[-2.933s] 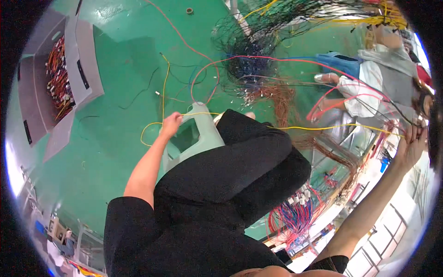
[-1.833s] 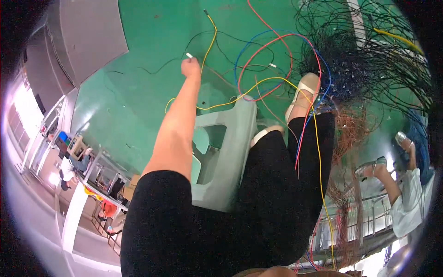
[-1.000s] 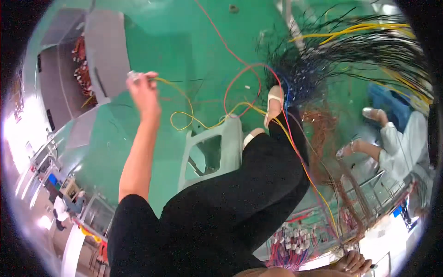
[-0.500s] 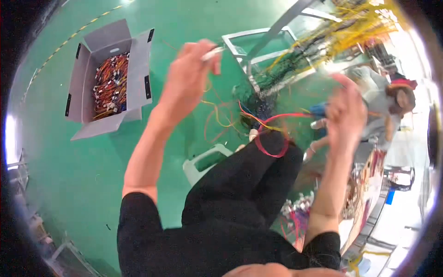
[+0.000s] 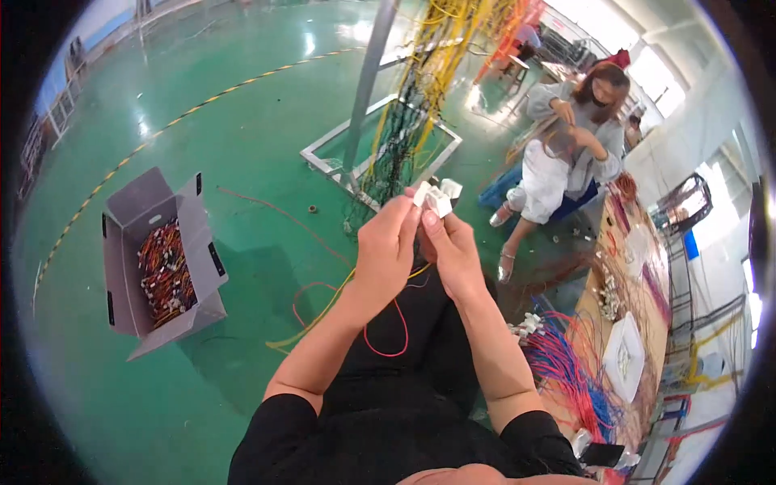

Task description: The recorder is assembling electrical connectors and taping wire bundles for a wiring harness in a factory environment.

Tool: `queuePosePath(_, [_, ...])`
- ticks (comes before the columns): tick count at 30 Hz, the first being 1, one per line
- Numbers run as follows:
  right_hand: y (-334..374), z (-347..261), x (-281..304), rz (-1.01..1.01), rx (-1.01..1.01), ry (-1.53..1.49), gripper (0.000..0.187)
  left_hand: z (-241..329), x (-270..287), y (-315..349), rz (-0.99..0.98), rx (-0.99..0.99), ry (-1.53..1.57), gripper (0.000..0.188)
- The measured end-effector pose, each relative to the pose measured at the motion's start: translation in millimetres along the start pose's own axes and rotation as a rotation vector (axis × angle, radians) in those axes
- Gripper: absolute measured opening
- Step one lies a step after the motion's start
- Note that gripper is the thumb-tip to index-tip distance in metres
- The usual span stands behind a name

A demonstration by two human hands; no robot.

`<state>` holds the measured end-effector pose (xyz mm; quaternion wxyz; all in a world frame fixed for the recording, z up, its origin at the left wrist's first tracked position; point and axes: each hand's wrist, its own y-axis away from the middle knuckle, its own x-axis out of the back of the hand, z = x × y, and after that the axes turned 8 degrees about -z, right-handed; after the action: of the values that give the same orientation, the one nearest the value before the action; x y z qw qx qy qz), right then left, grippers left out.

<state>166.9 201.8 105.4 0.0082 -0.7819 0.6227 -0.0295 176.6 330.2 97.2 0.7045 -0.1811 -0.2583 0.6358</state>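
- Floor (image 5: 194, 412): green, glossy, fills most of rm; yellow/blk striped line (image 5: 174, 121) curves past far side of grey box (image 5: 199, 242).
- Counter (image 5: 656, 331): well R of box, tan top w/ wires, white bits; near end cut off by fisheye rim.
- Metal rack (image 5: 365, 105): R of + beyond box, yellow & blk wires (image 5: 440, 56) hung on it; top out of view.
- Co-worker (image 5: 541, 178): seated far R of box, hands raised tog.; item there too small to tell.
- Box: open, flaps out, orange-red wires w/ white ends inside; depth of pile hidden.
- Red/blue wire bundle (image 5: 570, 364) + white tray (image 5: 638, 356): counter, R of box; tray contents unclear.
- L hand (image 5: 383, 249) & R hand (image 5: 455, 255): R of box, above lap; each grip closed on white connectors (image 5: 434, 199), fingers partly hiding them; can't tell which pc is in which.
- Red wire (image 5: 388, 354): R of box, loops over lap, partly behind L forearm.
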Motion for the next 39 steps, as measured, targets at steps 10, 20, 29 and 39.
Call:
queuePosePath(10, [9, 4, 45, 0.191, 0.144, -0.068, 0.033, -6, -81, -5, -0.119, -0.136, -0.126, 0.026])
queuePosePath(20, [-17, -105, 162, -0.012, 0.407, -0.609, 0.032, -123, -96, 6, -0.665, 0.374, 0.165, 0.017])
queuePosePath(29, [12, -105, 287, 0.490, 0.338, -0.436, 0.040, -154, 51, 108, -0.630, 0.300, -0.391, 0.015])
queuePosePath(39, [6, -29, 347, 0.586, 0.223, -0.557, 0.033, -185, 210, 344, -0.716, 0.673, -1.031, 0.018])
